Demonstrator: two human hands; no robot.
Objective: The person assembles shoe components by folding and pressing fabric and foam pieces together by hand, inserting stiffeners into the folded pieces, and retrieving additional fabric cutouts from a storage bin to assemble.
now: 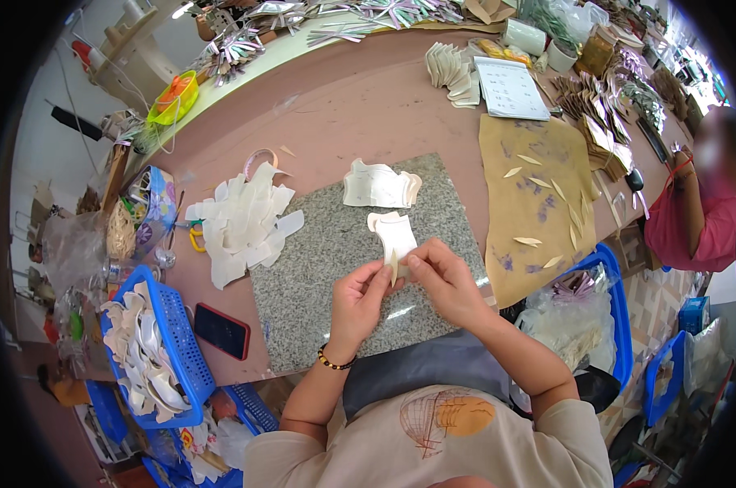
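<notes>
Over a grey speckled stone slab, both hands meet on a cream-white cut piece, flat and curved in outline. My left hand, with a dark beaded bracelet at the wrist, pinches its lower left side. Fingers of my right hand close on its lower right edge. A slim pale leaf-shaped strip lies against the piece between my fingertips. Just beyond, a stack of similar white cut pieces rests on the slab. Left of the slab is a pile of translucent white pieces.
A brown sheet with scattered pale leaf-shaped strips lies right. A phone and a blue basket of cut pieces are at left. A notepad lies at the back. Another person sits at far right.
</notes>
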